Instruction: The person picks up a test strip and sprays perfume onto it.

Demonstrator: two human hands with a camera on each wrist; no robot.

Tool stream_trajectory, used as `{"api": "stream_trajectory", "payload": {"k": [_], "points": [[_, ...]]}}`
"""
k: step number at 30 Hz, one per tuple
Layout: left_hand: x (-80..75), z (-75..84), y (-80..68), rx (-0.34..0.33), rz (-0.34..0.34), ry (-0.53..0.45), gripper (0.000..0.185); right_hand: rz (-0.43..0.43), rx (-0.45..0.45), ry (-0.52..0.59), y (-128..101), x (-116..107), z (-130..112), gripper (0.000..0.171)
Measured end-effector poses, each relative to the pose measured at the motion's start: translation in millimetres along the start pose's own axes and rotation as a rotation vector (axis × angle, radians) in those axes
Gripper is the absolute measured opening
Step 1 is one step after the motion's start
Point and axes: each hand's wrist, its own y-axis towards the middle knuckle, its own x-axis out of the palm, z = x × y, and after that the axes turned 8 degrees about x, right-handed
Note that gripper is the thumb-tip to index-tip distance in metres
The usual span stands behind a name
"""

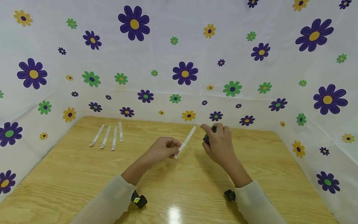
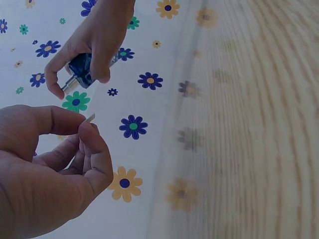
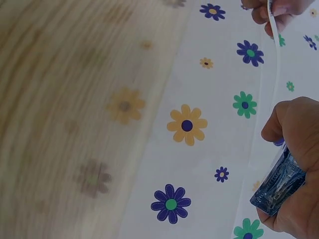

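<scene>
My left hand (image 1: 163, 147) pinches a white paper strip (image 1: 188, 138) by its near, printed end, between thumb and fingers. The strip slants up and away to the right, above the table. Just right of its far end, my right hand (image 1: 222, 147) grips a small dark blue glass spray bottle (image 3: 281, 181), which looks like perfume. In the left wrist view, the index finger lies at the bottle's metal nozzle (image 2: 70, 84); the palm and other fingers hide part of the bottle. Strip and bottle are apart.
Several similar white strips (image 1: 105, 137) lie side by side at the wooden table's (image 1: 70, 174) back left, printed ends toward me. A white cloth (image 1: 162, 59) with flowers closes off the back and sides. Black devices are strapped at both wrists.
</scene>
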Motion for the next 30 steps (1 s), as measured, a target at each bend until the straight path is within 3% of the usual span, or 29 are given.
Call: {"api": "stream_trajectory", "payload": {"k": [15,30], "points": [[12.6,9.6,-5.7,0.012,-0.034,-0.042,0.017,0.091,-0.052,-0.01,-2,3,-5,0.061],[15.3,6.1,-9.0,0.001,-0.037,-0.012,0.015,0.068,-0.029,-0.039,-5,5,-6,0.06]]}}
